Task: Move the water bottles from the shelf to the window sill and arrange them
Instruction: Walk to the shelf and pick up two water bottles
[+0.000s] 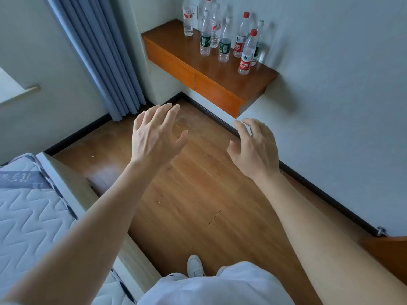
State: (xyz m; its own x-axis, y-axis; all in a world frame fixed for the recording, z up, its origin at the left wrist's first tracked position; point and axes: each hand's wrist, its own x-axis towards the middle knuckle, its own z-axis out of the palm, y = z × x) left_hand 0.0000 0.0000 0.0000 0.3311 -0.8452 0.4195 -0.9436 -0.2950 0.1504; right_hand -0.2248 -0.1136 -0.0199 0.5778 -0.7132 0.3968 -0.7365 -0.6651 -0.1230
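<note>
Left hand [154, 137] and right hand [255, 148] outstretched, palms down, fingers spread, both empty.

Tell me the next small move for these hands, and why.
Probably step forward and reach the right hand to the nearest red-labelled bottle: both hands, left hand too, are open and empty, short of the shelf.

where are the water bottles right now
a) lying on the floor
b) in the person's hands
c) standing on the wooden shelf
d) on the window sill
c: the water bottles all stand upright on the wooden shelf against the wall, while the left hand and the right hand are open, hold nothing and are short of the shelf.
</note>
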